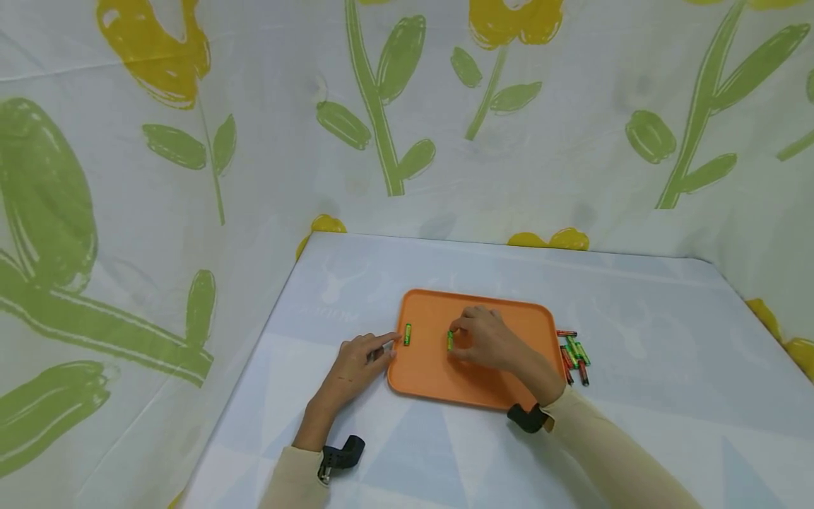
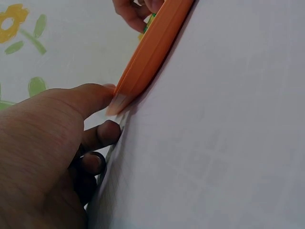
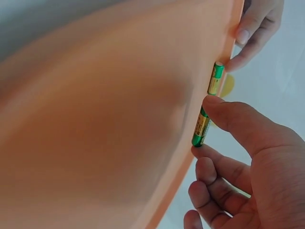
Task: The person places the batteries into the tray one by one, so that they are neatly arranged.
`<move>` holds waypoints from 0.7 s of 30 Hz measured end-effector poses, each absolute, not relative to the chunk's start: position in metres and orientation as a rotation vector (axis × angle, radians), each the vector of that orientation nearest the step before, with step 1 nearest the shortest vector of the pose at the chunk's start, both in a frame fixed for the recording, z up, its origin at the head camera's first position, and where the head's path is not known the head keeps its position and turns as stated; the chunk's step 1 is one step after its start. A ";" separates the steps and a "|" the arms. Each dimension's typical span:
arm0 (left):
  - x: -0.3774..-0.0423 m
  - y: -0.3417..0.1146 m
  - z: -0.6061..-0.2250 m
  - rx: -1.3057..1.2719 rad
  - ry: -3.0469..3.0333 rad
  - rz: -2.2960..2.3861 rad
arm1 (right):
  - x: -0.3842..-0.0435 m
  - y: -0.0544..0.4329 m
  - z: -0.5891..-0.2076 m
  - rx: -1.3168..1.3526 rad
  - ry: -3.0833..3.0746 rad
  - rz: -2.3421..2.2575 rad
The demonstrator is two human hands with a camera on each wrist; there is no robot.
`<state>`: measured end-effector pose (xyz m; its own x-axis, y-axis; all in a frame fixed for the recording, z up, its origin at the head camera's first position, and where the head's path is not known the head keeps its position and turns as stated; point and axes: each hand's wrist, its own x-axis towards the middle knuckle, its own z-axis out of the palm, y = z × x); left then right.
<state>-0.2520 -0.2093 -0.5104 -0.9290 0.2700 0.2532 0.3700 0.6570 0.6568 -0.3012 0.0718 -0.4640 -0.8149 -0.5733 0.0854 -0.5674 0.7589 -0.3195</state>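
An orange tray [image 1: 427, 382] lies on the table. My right hand [image 1: 486, 341] is over its middle, pinching a green-and-gold battery [image 3: 201, 128] end to end between thumb and index finger. A second green battery [image 1: 408, 334] stands lengthwise near the tray's left side; in the right wrist view this battery [image 3: 216, 78] shows beyond the held one. At the tray's left rim is my left hand [image 1: 357, 364], its index finger reaching over the edge close to that second battery. In the left wrist view its thumb touches the orange rim [image 2: 143, 67], with the other fingers loosely bent.
Several red and green batteries [image 1: 575, 351] lie in a loose pile on the table, just past the tray's right edge. The pale patterned tabletop [image 1: 661, 396] stretches to the right. A curtain with printed flowers [image 1: 267, 141] hangs behind and to the left.
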 end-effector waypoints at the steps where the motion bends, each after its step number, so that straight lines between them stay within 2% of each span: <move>1: -0.252 -0.209 -0.511 -0.530 -2.738 -1.124 | -0.302 0.071 -0.464 -0.954 2.929 -0.521; 21: -0.252 -0.208 -0.512 -0.531 -2.729 -1.096 | -0.308 0.047 -0.459 -0.975 2.904 -0.512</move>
